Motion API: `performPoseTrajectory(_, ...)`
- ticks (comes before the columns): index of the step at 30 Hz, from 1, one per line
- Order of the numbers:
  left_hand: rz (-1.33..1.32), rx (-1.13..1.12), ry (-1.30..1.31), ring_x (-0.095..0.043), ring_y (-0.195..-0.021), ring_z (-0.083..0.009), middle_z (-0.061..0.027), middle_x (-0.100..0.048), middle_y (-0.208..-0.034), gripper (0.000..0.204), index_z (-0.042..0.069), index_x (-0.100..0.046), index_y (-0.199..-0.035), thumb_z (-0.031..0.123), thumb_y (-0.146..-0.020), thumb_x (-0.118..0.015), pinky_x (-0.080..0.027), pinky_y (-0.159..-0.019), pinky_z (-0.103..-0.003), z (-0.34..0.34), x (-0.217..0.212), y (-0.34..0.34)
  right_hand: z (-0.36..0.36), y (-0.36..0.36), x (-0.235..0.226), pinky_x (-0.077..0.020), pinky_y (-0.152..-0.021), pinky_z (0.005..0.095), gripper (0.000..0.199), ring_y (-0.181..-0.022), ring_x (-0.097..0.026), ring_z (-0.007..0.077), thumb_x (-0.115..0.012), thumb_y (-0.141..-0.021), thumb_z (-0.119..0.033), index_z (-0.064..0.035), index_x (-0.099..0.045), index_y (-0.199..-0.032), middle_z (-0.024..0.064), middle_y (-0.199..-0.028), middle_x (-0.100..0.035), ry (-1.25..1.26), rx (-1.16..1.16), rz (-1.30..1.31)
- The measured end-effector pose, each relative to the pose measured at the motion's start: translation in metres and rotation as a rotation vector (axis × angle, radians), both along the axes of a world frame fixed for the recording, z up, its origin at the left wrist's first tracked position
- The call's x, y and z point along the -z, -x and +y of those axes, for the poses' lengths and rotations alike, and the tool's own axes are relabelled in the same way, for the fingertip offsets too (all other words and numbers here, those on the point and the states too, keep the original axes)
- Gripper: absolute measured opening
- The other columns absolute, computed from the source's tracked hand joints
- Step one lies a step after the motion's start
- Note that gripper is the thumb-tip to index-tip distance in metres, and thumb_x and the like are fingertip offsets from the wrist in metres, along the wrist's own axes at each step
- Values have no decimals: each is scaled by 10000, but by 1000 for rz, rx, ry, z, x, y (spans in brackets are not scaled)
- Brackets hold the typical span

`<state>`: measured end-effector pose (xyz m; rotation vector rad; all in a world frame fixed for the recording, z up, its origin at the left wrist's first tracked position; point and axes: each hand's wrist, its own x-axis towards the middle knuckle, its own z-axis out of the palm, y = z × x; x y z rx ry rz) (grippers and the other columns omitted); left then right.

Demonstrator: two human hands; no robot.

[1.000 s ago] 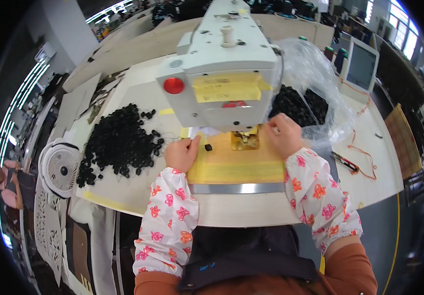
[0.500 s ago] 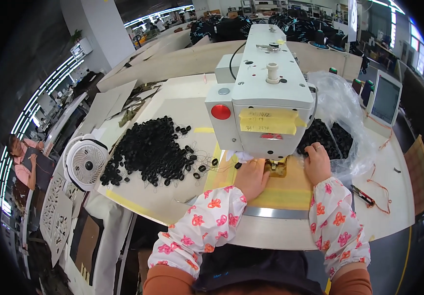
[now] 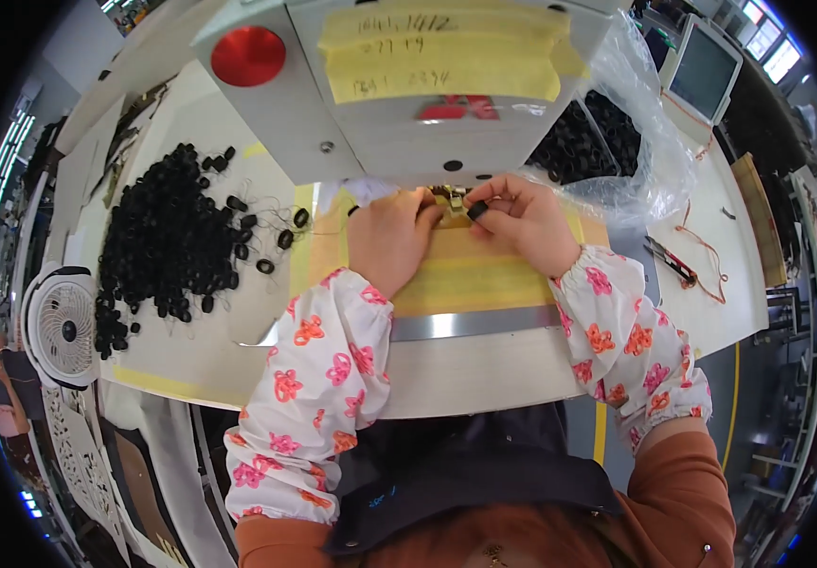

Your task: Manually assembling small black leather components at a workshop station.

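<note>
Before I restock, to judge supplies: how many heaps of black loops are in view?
2: a loose heap left of the white machine, and a bagged heap in clear plastic to its right. The machine may hide others.

So your right hand (image 3: 531, 227) has moved off the clear bag (image 3: 664, 185) and is now just above centre frame, fingers (image 3: 506, 186) pinching a black loop (image 3: 477, 210) next to the presser foot (image 3: 457, 200). Your view's shifted too, machine head (image 3: 380, 142) looming way bigger up top.
</note>
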<state>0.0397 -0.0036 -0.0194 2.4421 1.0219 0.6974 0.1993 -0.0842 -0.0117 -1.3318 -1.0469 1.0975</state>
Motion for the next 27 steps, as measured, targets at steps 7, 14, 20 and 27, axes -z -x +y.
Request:
performPoseTrajectory(7,-126,63,1,-561,-693,-323,-149,-588,-723,152,15,-559,-813,166,-796,-544,-429,-600,-389,1,15,-5,-8,-4,3,-482,-644,223,190,-713,-565,104,-518,-781,43,32,-527,-970,63,-894,-574,48,-67,118)
performPoseTrajectory(14,-175,106,40,-558,-638,-315,-154,-575,-709,115,12,-548,-813,125,-799,-544,-425,-572,-358,-2,6,-3,-8,-7,1,-475,-623,213,182,-671,-545,95,-491,-808,19,31,-524,-987,56,-880,-573,22,-102,130)
performPoseTrajectory(20,-250,152,-61,-547,-617,-310,-151,-553,-678,87,16,-538,-815,103,-803,-532,-421,-568,-356,3,13,-4,-2,-9,-2,-472,-595,208,183,-652,-547,90,-493,-814,-3,26,-514,-993,51,-841,-579,82,-82,102)
performPoseTrajectory(27,-303,184,-19,-548,-634,-304,-147,-561,-695,131,28,-549,-874,136,-801,-535,-412,-575,-368,-2,17,3,-5,0,-5,-490,-540,219,147,-599,-589,118,-520,-793,10,22,-496,-938,60,-746,-591,160,-80,71)
